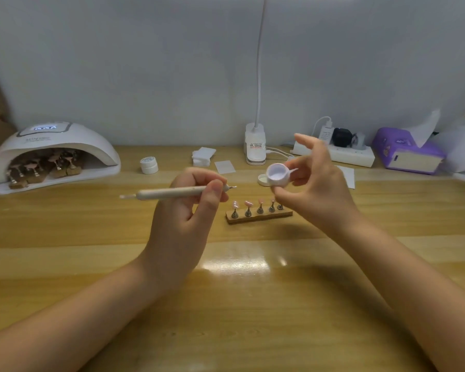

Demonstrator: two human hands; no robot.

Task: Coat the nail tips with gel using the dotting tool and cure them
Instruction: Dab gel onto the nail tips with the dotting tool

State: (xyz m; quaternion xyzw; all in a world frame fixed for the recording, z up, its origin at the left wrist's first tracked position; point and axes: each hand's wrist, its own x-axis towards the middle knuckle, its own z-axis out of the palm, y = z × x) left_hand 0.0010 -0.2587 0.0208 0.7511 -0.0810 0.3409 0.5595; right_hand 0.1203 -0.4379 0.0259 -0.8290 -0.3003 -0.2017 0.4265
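Head view: round white gel pot [277, 176]

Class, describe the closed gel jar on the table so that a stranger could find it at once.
Start at the white curing lamp on the table's left. Just right of its base stands a small white closed gel jar. Unlike the open jar that the right hand holds, its lid is on and nobody touches it.

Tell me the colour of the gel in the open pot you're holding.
Pale lilac-white, seen in the head view inside the white gel pot held by the right hand.
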